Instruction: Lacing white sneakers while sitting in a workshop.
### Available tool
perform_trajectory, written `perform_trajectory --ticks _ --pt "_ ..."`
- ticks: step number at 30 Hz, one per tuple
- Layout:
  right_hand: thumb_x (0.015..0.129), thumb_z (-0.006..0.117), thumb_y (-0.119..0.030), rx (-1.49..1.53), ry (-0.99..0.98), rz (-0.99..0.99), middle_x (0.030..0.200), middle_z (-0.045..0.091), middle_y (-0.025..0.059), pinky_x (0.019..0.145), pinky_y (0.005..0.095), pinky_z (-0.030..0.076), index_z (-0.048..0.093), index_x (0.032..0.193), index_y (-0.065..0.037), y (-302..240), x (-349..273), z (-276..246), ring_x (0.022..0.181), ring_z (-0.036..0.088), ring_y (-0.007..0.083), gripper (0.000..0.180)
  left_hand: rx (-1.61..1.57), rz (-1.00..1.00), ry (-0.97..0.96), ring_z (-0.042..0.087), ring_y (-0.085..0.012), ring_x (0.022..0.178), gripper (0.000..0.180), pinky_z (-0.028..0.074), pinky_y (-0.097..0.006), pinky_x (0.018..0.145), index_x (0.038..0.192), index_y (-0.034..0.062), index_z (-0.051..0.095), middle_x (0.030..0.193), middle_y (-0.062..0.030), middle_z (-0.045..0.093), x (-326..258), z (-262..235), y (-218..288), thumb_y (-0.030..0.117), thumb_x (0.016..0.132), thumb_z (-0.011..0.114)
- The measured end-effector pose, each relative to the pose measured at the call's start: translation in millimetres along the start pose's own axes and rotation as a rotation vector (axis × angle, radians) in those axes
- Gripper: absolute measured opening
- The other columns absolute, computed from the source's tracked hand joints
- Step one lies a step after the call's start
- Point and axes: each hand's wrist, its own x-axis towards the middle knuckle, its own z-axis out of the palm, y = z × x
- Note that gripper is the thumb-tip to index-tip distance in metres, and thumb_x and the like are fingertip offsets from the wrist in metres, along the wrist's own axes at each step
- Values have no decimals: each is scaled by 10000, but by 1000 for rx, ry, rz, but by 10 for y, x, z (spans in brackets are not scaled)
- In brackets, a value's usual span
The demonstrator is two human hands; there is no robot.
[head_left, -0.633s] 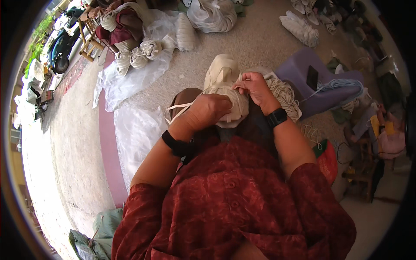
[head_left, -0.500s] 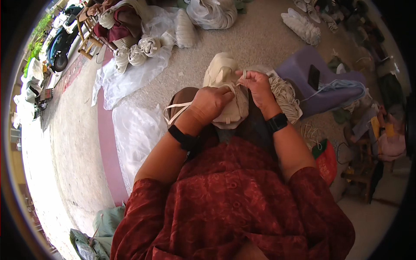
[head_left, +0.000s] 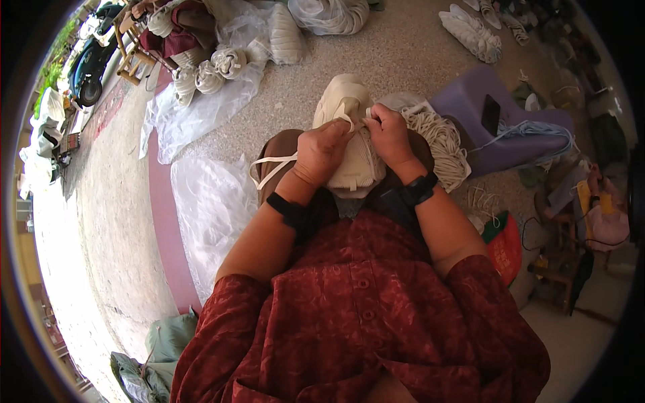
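A cream woven bag (head_left: 349, 164) rests on my lap, its upper part reaching onto the floor ahead. My left hand (head_left: 321, 151) grips the bag's left side near a cream strap loop (head_left: 269, 171) that hangs off to the left. My right hand (head_left: 386, 134) pinches the bag's top edge right beside the left hand's fingertips. Both wrists wear black bands. A pile of cream cord (head_left: 443, 144) lies just right of my right hand.
A purple plastic stool (head_left: 470, 111) with a dark phone (head_left: 490, 114) and blue cord (head_left: 537, 131) stands at the right. Clear plastic sheets (head_left: 208, 208) lie on the floor at the left. Rolled cream bundles (head_left: 215, 67) and a wooden chair (head_left: 131, 57) are far left.
My left hand has slid up and right along the bag until it meets my right hand at the top edge. The strap loop trails lower left.
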Motion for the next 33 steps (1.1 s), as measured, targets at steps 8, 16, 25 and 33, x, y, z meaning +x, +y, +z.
perform_trajectory --ticks 8,16,25,33 --pt "757 591 1 253 -111 132 595 471 82 546 289 392 454 708 31 25 67 10 560 427 132 148 328 292 -211 614 -245 624 147 482 -354 536 867 104 582 754 -60 618 26 -76 64 120 721 571" --pt "729 609 -13 5 -72 -7 667 479 110 566 342 388 444 705 30 67 43 8 602 468 227 173 171 29 -7 599 -290 601 57 469 -376 508 834 102 564 682 -84 592 11 -4 58 156 817 555" --pt "670 670 -67 -379 -197 -195 643 549 176 554 399 424 494 667 4 29 146 103 604 539 333 190 112 -47 -58 624 -309 685 91 492 -345 583 868 61 628 755 -142 625 0 -44 75 125 808 602" --pt "694 665 -76 3 -134 236 605 556 148 524 362 431 540 631 -3 36 74 84 543 537 239 158 75 -83 20 622 -311 728 107 489 -353 596 862 35 627 804 -143 632 -83 -118 130 113 791 614"
